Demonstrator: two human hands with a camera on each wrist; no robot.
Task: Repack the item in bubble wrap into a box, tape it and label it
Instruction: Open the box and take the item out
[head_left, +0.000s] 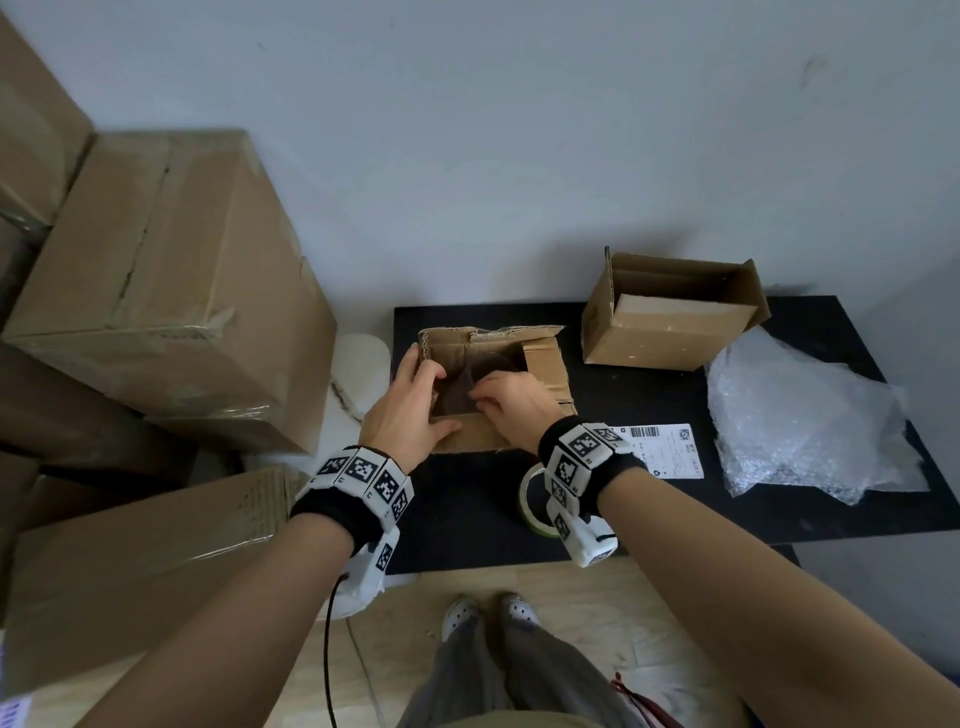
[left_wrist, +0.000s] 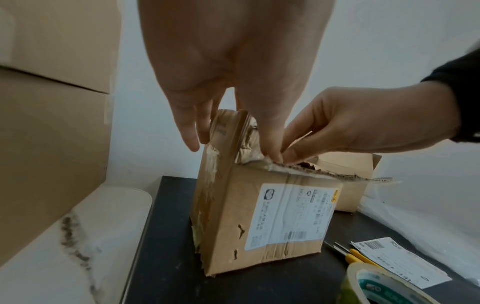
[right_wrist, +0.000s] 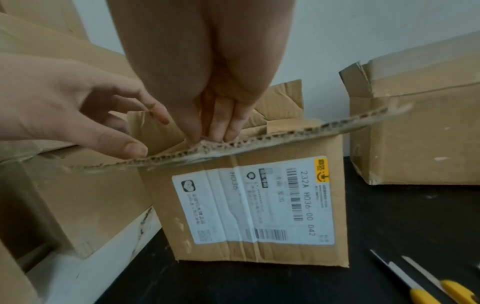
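A worn cardboard box (head_left: 545, 374) with an old shipping label (right_wrist: 249, 199) stands open on the black table (head_left: 675, 514). Something dark (head_left: 460, 392) lies inside it; what it is I cannot tell. My left hand (head_left: 436, 400) is at the box's left corner, fingers straight beside the upright left flap (left_wrist: 228, 131), thumb resting on the near flap (right_wrist: 285, 137). My right hand (head_left: 488, 400) pinches that near flap's torn edge, its fingertips (right_wrist: 215, 135) pointing down at the opening. A sheet of bubble wrap (head_left: 810, 421) lies at the table's right.
A second, empty open box (head_left: 670, 317) stands at the back right. A loose white label (head_left: 665, 449), a tape roll (head_left: 530, 499) and yellow-handled scissors (right_wrist: 441, 288) lie near the front edge. Large cartons (head_left: 156, 270) are stacked to the left, and a wall rises behind the table.
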